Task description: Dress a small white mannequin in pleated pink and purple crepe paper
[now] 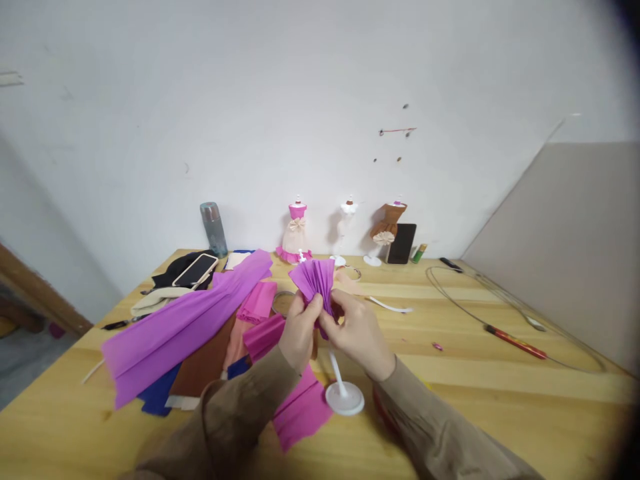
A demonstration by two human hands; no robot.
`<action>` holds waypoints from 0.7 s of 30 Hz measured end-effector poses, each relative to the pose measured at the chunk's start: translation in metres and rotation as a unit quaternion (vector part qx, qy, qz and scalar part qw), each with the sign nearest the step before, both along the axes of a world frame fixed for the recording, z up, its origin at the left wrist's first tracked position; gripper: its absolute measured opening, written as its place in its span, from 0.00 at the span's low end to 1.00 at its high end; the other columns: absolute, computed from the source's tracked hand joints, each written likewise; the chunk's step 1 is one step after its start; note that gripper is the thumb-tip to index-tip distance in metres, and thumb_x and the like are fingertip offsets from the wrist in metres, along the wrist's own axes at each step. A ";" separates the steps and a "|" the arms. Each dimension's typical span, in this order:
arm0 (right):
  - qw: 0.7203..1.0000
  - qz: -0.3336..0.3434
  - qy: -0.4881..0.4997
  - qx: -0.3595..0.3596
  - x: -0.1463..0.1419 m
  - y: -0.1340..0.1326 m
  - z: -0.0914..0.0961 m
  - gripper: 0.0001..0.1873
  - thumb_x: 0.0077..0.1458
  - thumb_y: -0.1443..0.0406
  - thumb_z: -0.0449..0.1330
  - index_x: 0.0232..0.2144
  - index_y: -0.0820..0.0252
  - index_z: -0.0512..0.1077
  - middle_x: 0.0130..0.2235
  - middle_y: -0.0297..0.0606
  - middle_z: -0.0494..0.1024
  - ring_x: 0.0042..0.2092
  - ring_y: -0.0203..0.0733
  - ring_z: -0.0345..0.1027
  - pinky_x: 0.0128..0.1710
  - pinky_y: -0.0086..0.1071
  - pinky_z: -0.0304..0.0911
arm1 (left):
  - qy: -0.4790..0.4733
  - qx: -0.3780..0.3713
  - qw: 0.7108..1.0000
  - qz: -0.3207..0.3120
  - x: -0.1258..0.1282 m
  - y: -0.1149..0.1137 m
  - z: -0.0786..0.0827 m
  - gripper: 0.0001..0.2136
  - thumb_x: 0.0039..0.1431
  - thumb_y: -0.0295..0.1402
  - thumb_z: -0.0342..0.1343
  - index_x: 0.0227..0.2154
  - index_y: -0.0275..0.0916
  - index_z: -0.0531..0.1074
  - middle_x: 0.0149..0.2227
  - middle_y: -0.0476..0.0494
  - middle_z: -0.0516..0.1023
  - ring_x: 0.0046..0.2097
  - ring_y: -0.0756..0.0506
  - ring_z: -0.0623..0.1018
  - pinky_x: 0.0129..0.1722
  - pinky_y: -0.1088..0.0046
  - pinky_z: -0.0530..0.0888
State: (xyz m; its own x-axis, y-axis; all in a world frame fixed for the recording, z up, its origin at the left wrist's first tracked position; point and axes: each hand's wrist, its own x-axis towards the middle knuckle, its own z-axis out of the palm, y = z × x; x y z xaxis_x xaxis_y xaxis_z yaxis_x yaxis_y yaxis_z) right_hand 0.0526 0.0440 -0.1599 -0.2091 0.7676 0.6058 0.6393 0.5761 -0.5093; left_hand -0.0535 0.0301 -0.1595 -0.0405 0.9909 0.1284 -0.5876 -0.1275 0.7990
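Observation:
My left hand [300, 330] pinches a piece of pleated purple crepe paper [314, 277] between thumb and fingers. Gripping the same paper from the other side is my right hand [357, 330]. The paper fans out upward above the fingertips and is gathered at the pinch. It is held against a small dress-form stand, whose white round base [345, 399] and tilted stem show below my hands. My hands and the paper hide most of the form's body. A magenta crepe piece [303, 413] lies beside the base.
A long purple crepe strip [185, 327] and several coloured sheets cover the table's left side. At the back stand a pink-dressed form [297, 233], a white form [345, 230], a brown-dressed form [393, 220] and a bottle [214, 230]. A cable with a red handle [515, 342] lies right.

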 end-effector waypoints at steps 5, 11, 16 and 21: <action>0.998 0.031 -0.016 -0.051 0.005 0.000 0.010 0.14 0.54 0.61 0.55 0.19 0.55 0.58 0.19 0.30 0.64 0.23 0.36 0.57 0.25 0.30 0.50 | -0.020 -0.003 1.000 -0.019 -0.001 -0.003 0.005 0.13 0.51 0.37 0.64 0.38 0.37 0.75 0.36 0.43 0.80 0.50 0.39 0.76 0.55 0.62 0.68; 0.995 -0.026 -0.100 -0.013 0.003 -0.004 0.010 0.11 0.54 0.61 0.57 0.24 0.57 0.62 0.22 0.33 0.68 0.25 0.39 0.60 0.26 0.31 0.48 | 0.004 -0.011 1.000 0.024 -0.005 -0.002 -0.001 0.09 0.56 0.38 0.62 0.35 0.37 0.77 0.39 0.43 0.80 0.54 0.40 0.74 0.59 0.64 0.64; 0.997 -0.008 -0.061 -0.053 0.004 0.002 0.007 0.10 0.51 0.63 0.58 0.21 0.56 0.61 0.19 0.30 0.65 0.22 0.37 0.58 0.24 0.31 0.48 | -0.061 -0.017 0.998 -0.022 -0.002 -0.003 0.000 0.12 0.58 0.41 0.59 0.38 0.37 0.76 0.41 0.43 0.81 0.55 0.40 0.74 0.57 0.63 0.68; 0.961 0.113 0.157 -0.197 0.017 0.014 0.011 0.13 0.50 0.56 0.59 0.23 0.59 0.67 0.18 0.29 0.66 0.19 0.34 0.57 0.19 0.29 0.53 | -0.111 -0.046 0.989 -0.089 -0.001 0.002 0.001 0.12 0.57 0.38 0.60 0.40 0.35 0.76 0.43 0.38 0.80 0.54 0.40 0.75 0.56 0.62 0.70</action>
State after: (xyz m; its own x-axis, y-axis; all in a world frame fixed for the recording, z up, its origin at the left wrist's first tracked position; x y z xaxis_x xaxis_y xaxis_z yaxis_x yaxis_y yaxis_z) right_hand 0.0697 0.0581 -0.1486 -0.2512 0.9069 0.3382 0.2990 0.4050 -0.8640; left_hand -0.0547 0.0317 -0.1588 0.1177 0.9921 0.0443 -0.7565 0.0607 0.6512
